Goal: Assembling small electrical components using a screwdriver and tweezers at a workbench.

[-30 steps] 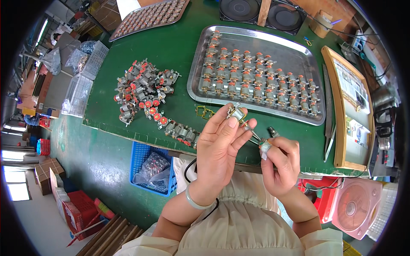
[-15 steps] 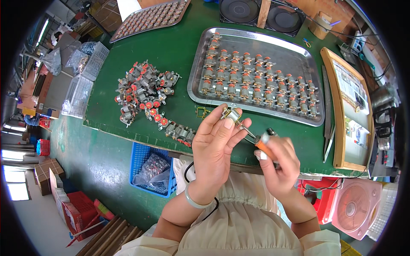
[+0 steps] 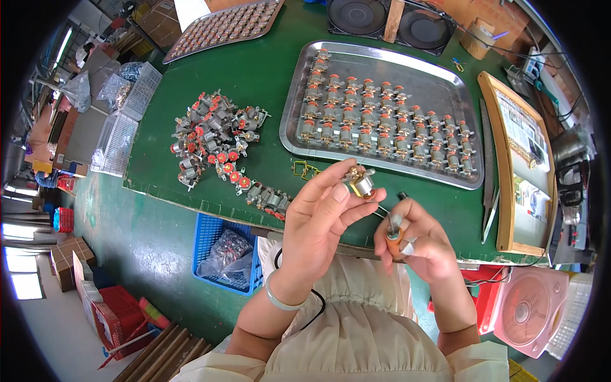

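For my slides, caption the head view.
Left hand holding a metal part, right hand an orange-handled tool.

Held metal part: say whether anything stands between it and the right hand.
Fingertips of the left hand curl beside the metal part, toward the right hand; thin metal rods also show there, depth unclear.

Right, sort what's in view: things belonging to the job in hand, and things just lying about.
Apparently in the job:
small metal component in the left hand;
orange-handled tool in the right hand;
heap of similar components;
steel tray with component rows.

Seemingly lying about:
pink box fan;
wooden-framed board;
cardboard carton on the floor.
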Demonstrator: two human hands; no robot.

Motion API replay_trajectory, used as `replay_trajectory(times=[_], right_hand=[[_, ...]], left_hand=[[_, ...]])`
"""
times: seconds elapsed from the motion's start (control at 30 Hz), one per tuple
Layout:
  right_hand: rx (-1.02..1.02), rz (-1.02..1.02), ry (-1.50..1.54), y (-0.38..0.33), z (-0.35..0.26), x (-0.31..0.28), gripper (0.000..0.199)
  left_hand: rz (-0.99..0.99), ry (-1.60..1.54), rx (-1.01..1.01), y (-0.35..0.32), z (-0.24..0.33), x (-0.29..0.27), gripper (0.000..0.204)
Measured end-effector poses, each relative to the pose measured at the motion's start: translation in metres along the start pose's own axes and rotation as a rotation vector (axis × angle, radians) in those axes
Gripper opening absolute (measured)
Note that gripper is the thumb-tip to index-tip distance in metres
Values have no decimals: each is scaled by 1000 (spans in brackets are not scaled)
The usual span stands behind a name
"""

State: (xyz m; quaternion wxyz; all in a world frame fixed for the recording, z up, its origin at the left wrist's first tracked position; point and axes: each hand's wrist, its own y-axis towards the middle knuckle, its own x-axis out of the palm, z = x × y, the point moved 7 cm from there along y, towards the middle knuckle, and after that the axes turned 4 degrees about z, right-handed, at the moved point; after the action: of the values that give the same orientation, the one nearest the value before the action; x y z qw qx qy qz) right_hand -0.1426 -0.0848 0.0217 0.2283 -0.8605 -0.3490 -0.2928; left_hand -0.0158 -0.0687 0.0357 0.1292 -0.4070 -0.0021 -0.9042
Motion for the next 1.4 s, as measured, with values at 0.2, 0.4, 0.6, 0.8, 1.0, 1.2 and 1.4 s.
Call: replay_trajectory(times=[0.2, 0.4, 0.6, 0.8, 1.0, 1.2, 1.4], right_hand=[[-507, 298, -641, 6, -22, 6, 43], [-669, 390, -864, 8, -23, 9, 27], [-761, 312, -796, 8, -27, 17, 18], [-295, 240, -307, 20, -12, 4, 10], [-600, 312, -574, 14, -20, 10, 15], [-882, 388, -911, 9, -31, 19, 17], [-968, 457, -992, 7, -37, 22, 18]], left_hand=[[-10, 158, 35, -2, -5, 3, 31], [50, 217, 113, -1, -4, -3, 20], [22, 400, 285, -4, 2, -2, 17], [43, 390, 230, -5, 1, -2, 15], [79, 479, 349, -8, 3, 1, 14], [176, 595, 493, -14, 5, 5, 11], [192, 665, 568, -15, 8, 7, 10]])
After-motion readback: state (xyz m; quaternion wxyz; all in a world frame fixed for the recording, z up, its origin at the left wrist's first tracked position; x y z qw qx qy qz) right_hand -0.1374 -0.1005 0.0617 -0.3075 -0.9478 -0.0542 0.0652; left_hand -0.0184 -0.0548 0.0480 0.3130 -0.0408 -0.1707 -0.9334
